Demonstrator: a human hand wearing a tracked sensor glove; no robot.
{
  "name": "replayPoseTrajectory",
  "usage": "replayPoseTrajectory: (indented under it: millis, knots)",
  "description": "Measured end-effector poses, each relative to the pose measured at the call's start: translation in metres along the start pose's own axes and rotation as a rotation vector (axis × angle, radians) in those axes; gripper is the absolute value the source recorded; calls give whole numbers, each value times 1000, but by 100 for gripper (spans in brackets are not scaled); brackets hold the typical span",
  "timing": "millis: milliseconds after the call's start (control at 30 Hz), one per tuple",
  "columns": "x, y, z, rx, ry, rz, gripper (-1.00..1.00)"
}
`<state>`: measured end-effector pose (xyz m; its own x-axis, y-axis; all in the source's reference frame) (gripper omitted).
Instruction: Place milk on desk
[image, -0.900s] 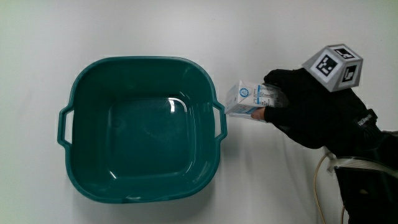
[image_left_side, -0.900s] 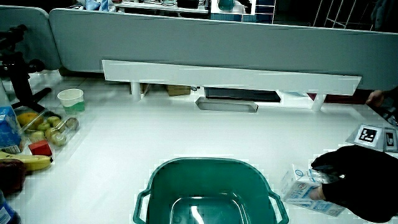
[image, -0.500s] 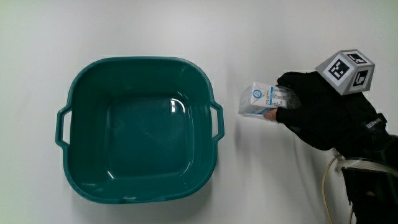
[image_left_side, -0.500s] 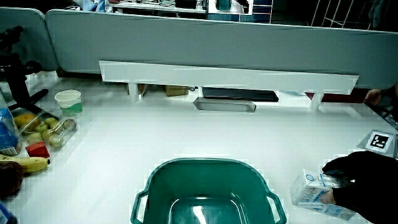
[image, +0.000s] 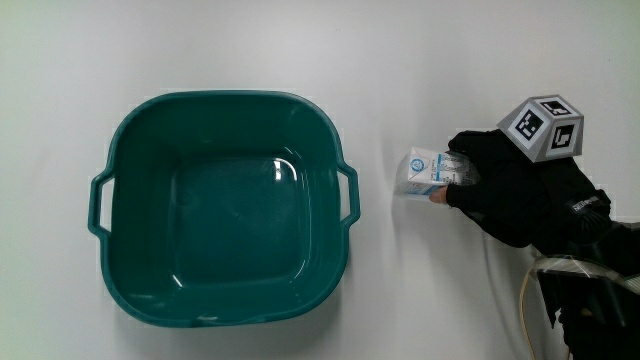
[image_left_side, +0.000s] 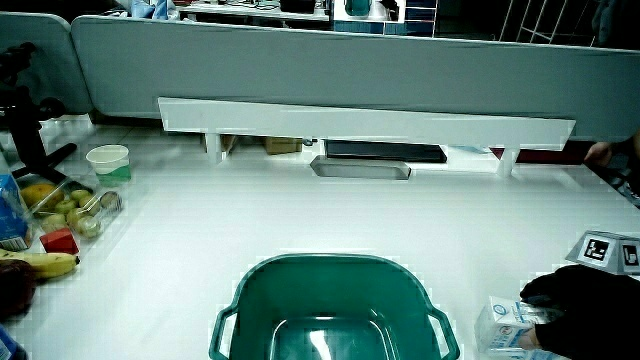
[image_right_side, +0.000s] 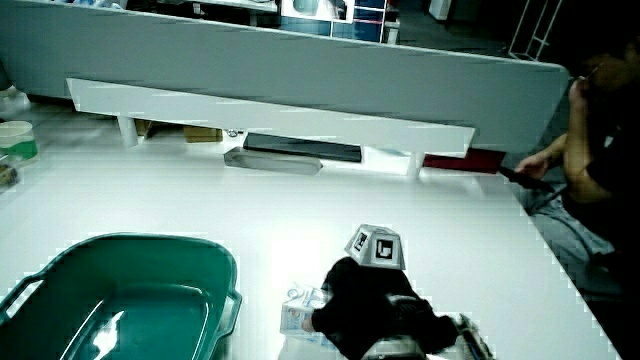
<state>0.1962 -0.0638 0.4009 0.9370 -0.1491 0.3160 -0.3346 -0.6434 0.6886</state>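
the hand (image: 510, 190) grips the milk (image: 422, 172), fingers (image: 462, 172) curled round the carton's end, with the cube (image: 541, 127) on its back. the milk lies on its side on the desk (image: 200, 50), just beside the tub (image: 222, 207) but apart from its handle. in both side views the carton (image_left_side: 508, 326) (image_right_side: 302, 315) sits low against the white surface with the glove (image_left_side: 590, 310) (image_right_side: 370, 300) over it. near the desk's edge in a side view stand a cup (image_left_side: 108, 162) and some fruit (image_left_side: 60, 205).
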Motion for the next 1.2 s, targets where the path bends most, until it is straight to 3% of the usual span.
replayPoseTrajectory:
  millis: [333,367,433,600,733,800,867,933,1033,1067,1100,1133,1167,1200]
  knots:
    - [4,6,-13,-18,-14,-3,0]
    - [6,5,-13,-5,19,3,0]
    - [5,5,-14,6,-5,-6,0]
    - [8,4,-15,-15,35,-5,0]
    - [10,3,-17,-23,59,-11,-24]
    - [8,-3,-15,-6,65,2,-35]
    - [14,-3,-18,19,67,-28,-47]
    - [-4,-20,-9,51,42,-1,-59]
    - [-10,-28,-12,77,-13,11,-76]
    - [-20,-36,-9,85,-33,27,-82]
    - [-17,-36,-15,95,-47,6,-88]
    - [-28,-45,-12,126,-93,37,-94]
    - [-34,-51,-13,161,-132,29,-100]
    - [-39,-56,-14,124,-86,27,-100]
